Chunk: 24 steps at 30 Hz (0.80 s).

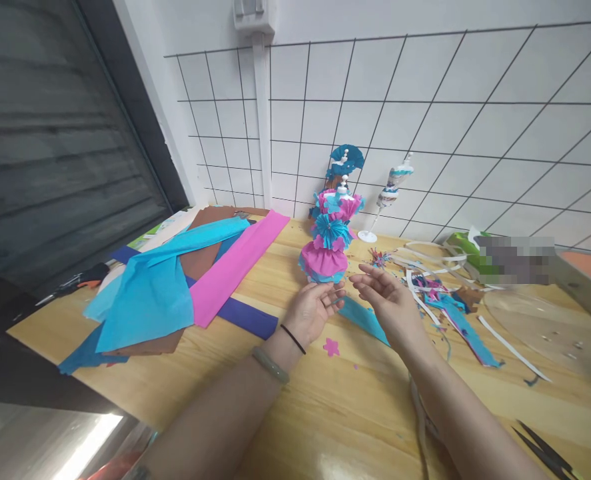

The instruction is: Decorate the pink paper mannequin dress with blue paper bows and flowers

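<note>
A small mannequin dressed in pink and blue crepe paper flowers (pixel 329 237) stands on the wooden table (pixel 295 400). My left hand (pixel 312 308) lies just in front of its skirt, palm up, fingers curled loosely with nothing visible in them. My right hand (pixel 382 293) is beside it to the right, palm up, fingers spread, empty. A blue paper piece (pixel 362 319) lies under and between the hands. A small pink paper flower (pixel 330 347) rests on the table near my left wrist.
Sheets of blue, pink, brown and purple crepe paper (pixel 185 277) cover the left side. Two more mannequins, blue (pixel 345 160) and striped (pixel 392 190), stand by the grid wall. Paper scraps (pixel 455 313), a clear dome (pixel 550 327) and scissors (pixel 545 450) lie right.
</note>
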Each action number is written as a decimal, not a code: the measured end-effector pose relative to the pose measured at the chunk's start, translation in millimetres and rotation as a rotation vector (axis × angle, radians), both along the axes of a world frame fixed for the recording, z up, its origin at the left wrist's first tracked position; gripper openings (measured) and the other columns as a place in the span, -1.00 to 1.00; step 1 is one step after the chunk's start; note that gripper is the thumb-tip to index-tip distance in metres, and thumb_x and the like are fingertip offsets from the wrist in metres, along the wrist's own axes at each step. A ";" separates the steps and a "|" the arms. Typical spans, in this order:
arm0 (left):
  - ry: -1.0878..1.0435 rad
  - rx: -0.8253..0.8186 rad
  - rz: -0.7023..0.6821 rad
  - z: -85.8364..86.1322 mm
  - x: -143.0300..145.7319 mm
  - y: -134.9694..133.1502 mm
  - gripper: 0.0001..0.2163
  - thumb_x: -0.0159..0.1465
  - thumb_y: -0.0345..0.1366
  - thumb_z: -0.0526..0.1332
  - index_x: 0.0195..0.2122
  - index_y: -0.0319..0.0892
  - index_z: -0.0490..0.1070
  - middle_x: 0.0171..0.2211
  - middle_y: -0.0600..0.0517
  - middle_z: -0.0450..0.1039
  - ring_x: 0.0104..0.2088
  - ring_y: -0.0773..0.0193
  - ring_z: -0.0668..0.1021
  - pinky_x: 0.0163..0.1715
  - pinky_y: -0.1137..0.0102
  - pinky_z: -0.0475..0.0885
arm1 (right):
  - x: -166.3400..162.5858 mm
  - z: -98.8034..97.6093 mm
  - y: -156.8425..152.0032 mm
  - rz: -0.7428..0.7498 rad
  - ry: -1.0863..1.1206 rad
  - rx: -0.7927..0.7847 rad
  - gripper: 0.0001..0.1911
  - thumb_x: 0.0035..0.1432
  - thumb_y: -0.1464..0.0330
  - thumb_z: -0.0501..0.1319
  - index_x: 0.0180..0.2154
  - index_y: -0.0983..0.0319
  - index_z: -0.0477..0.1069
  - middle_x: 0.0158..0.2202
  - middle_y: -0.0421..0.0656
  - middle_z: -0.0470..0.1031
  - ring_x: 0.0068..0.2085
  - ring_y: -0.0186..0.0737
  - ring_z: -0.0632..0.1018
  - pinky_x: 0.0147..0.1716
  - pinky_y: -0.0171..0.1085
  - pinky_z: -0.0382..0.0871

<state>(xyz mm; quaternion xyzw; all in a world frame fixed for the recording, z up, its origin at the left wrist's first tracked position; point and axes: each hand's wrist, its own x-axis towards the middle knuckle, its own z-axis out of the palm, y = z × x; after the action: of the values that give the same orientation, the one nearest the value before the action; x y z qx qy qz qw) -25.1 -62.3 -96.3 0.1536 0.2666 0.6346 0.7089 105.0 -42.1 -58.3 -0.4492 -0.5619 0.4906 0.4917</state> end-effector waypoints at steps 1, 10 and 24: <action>-0.008 -0.013 -0.004 0.3 -0.2 0.0 -0.97 0.06 -0.43 0.19 -0.44 -0.25 0.37 -0.35 -0.08 0.47 -0.35 0.28 0.51 -0.27 0.36 0.33 | 0.4 0.7 0.3 0.005 -0.014 0.010 -0.56 -0.15 0.28 0.29 -0.15 0.23 0.36 -0.27 -0.07 0.49 -0.19 -0.15 0.49 -0.17 -0.13 0.33; 0.086 -0.015 0.029 2.9 3.0 -0.9 -0.84 0.01 -0.44 0.23 -0.33 -0.22 0.37 -0.34 -0.06 0.47 -0.37 0.28 0.52 -0.33 0.38 0.34 | 4.4 45.5 16.0 -0.110 -0.160 0.233 -0.59 -0.03 0.22 0.25 -0.11 0.21 0.37 -0.17 -0.04 0.48 -0.16 -0.09 0.49 -0.16 -0.06 0.35; 0.045 -0.001 0.015 2.0 2.3 -0.7 -0.86 -0.01 -0.44 0.25 -0.38 -0.23 0.37 -0.35 -0.06 0.48 -0.38 0.28 0.52 -0.34 0.38 0.34 | -0.3 64.2 43.8 -0.074 -0.134 0.156 -0.54 -0.11 0.16 0.30 -0.13 0.16 0.36 -0.19 -0.09 0.47 -0.19 -0.10 0.50 -0.33 -0.19 0.41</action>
<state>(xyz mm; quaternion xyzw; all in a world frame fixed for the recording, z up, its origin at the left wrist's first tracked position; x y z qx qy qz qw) -22.8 -63.0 -94.3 0.1655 0.2839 0.6361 0.6981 104.7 1.7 5.9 -0.4616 -0.6131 0.3958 0.5043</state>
